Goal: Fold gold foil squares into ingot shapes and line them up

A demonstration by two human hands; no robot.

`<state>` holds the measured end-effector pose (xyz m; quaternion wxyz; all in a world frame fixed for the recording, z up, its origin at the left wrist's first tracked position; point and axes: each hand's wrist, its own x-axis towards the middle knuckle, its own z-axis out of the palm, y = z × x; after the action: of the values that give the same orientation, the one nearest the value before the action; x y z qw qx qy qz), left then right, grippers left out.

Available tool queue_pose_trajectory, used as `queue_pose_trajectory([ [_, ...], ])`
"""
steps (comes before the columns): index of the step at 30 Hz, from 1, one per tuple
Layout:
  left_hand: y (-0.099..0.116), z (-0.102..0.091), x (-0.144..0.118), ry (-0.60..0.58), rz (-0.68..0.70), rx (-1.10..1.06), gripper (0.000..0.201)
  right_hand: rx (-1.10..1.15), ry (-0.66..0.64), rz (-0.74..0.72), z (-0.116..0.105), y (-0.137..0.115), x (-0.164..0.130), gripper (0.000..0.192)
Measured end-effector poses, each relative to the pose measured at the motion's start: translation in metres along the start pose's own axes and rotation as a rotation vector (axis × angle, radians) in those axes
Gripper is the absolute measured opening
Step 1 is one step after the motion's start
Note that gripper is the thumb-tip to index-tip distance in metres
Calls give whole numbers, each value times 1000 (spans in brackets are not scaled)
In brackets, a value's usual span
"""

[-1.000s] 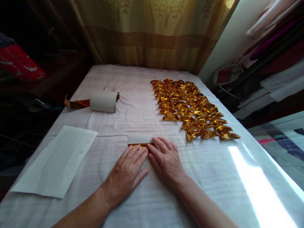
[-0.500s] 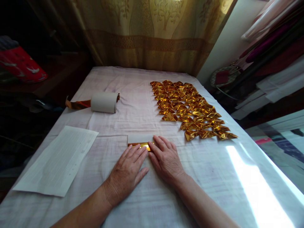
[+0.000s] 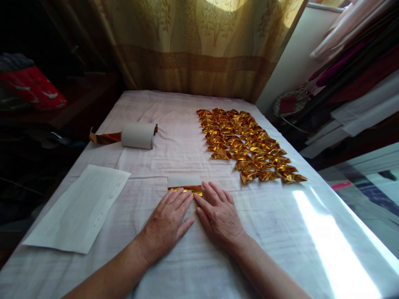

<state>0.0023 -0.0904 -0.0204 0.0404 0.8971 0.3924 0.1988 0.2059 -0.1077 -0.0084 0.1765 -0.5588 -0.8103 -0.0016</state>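
Leftmost, a white paper sheet lies near; farther off, a foil roll. At centre the left hand and right hand lie flat, fingers spread, fingertips pressing a gold foil strip under a white slip. To the right, far side: rows of folded gold foil pieces on the cloth-covered table.

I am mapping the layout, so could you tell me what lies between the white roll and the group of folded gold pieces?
In the head view, only bare cloth lies between the white roll and the folded gold pieces.
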Motion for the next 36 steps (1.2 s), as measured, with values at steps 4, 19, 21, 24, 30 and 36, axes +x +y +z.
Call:
queue_pose_trajectory([
  [4, -1, 0, 0, 8, 14, 9, 45, -44, 11, 37, -1, 1, -3, 34],
  [19, -6, -15, 3, -55, 84, 65, 46, -53, 28, 68, -5, 0, -4, 32],
  [21, -13, -17, -2, -49, 131, 111, 47, -55, 22, 72, -5, 0, -4, 32],
  [24, -25, -19, -11, -62, 138, 133, 48, -57, 9, 76, -4, 1, -4, 32],
  [30, -43, -27, -29, -123, 84, 146, 53, -46, -19, 94, -3, 2, -5, 33],
  [36, -53, -32, -39, -118, 56, 159, 52, -65, 0, 86, -2, 2, -5, 32],
])
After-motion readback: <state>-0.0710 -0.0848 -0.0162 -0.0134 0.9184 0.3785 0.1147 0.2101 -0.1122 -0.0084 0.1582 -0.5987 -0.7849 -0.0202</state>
